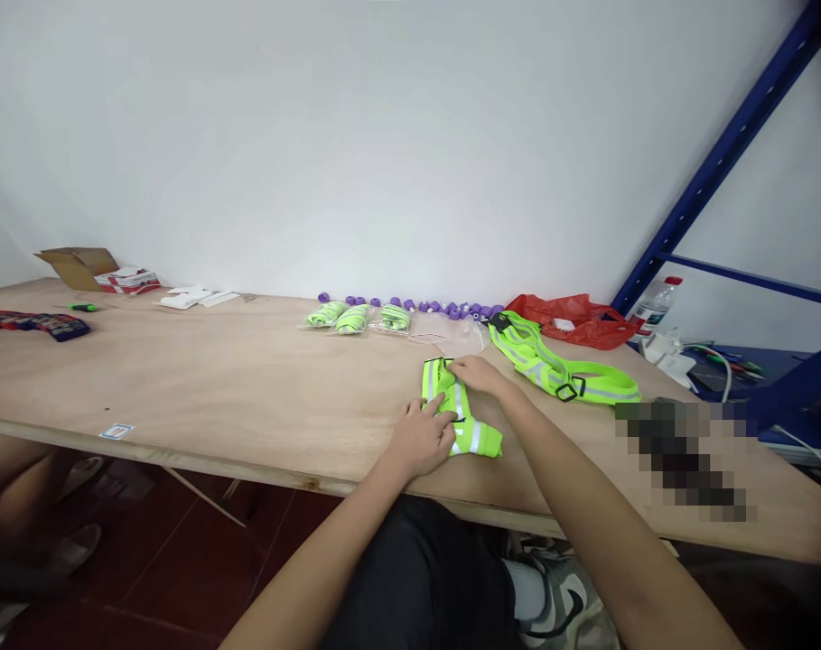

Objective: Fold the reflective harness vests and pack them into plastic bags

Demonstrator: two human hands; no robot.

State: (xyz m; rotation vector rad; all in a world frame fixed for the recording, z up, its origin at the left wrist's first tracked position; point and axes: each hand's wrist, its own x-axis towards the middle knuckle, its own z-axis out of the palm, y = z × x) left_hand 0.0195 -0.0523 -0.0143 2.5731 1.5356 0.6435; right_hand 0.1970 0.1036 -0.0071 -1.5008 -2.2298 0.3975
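- I see a neon-yellow strap (pixel 461 403) with silvery stripes lying bunched up on the wooden table (pixel 247 379), just below the centre of the frame.
- The left hand (pixel 424 436) rests on it from the near side, fingers slightly spread and laid over the fabric.
- The right hand (pixel 476 373) is at the strap's upper end, fingers bent down against it; from here I can't tell whether they pinch the fabric.
- Behind the hands, around the centre, three clear packets (pixel 352 319) of the same neon material lie in a row, with a clear bag (pixel 468 336) just right of them.
- Small purple pieces (pixel 454 313) are scattered along the wall behind those.
- Right of centre sprawls a longer neon strap (pixel 536 372) with black buckles, in front of a crumpled red bag (pixel 590 325).
- A bottle (pixel 657 307) with a red cap stands beyond that bag, near the blue frame (pixel 714 153) at upper right.
- Over at the left of the frame sits a cardboard box (pixel 81 268), its flap raised.
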